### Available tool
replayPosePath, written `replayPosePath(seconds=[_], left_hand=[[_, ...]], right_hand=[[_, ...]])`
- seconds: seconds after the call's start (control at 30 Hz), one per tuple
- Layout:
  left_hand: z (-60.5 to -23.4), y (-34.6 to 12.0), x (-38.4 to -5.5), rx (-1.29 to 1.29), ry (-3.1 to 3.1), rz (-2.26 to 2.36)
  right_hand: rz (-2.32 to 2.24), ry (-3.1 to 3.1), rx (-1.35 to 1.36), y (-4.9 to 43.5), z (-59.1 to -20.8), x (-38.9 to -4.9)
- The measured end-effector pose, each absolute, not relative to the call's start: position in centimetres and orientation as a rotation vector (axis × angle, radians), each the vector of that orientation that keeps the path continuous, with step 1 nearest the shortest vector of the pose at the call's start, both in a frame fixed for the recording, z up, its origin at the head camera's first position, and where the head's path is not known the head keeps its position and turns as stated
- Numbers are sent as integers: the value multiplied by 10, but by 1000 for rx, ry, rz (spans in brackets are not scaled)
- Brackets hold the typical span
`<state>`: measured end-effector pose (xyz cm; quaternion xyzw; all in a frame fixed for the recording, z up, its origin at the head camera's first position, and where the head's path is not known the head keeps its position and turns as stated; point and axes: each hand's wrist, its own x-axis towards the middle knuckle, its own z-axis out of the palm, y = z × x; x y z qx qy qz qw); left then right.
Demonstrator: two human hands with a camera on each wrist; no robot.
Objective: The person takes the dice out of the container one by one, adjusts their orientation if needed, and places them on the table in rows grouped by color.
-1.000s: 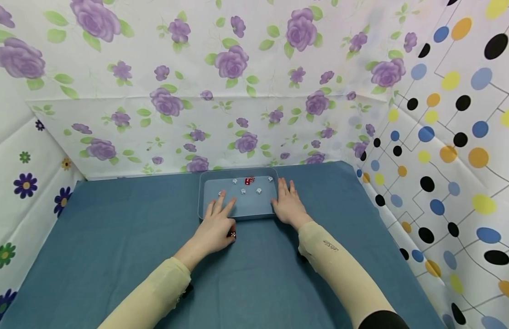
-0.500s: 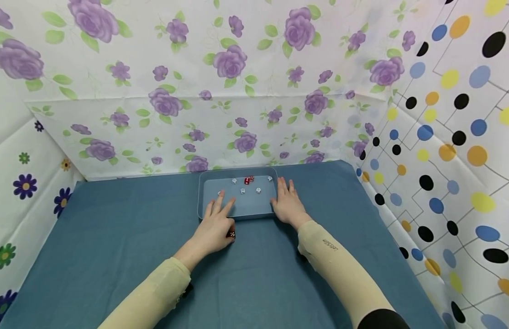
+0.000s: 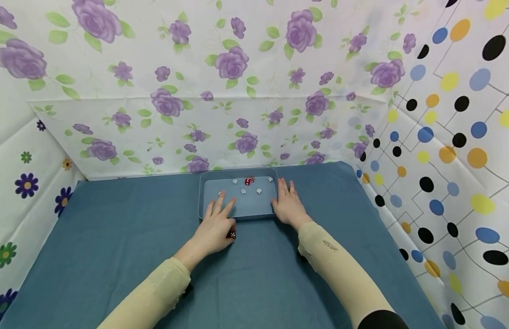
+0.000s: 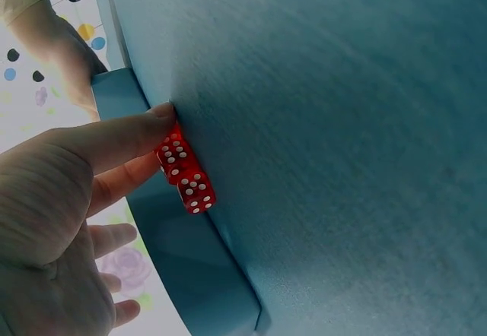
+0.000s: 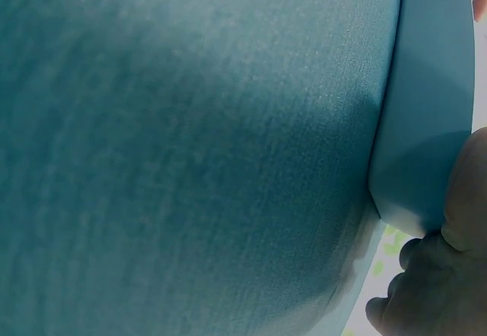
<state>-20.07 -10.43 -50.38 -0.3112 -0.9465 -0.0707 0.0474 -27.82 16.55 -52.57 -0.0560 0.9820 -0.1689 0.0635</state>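
Observation:
Just in front of the blue-grey tray, my left hand pinches two red dice between thumb and forefinger. White pips show on the dice, which sit end to end close over the cloth in the left wrist view. The other left fingers spread over the tray's front left corner. My right hand lies along the tray's right side with fingers straight, its thumb at the rim. Inside the tray are two red dice near the back and several white dice, one partly hidden by a left fingertip.
A blue cloth covers the table. Behind the tray rises a sheet with purple roses. A dotted sheet stands on the right, and a flowered one on the left.

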Motion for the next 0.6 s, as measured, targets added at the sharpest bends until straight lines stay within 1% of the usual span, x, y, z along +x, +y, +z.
replayPosePath(seconds=[0.6], left_hand=[[-500, -103, -200, -981, -2906, -274]], right_hand=[[-500, 2962, -147, 166, -525, -278]])
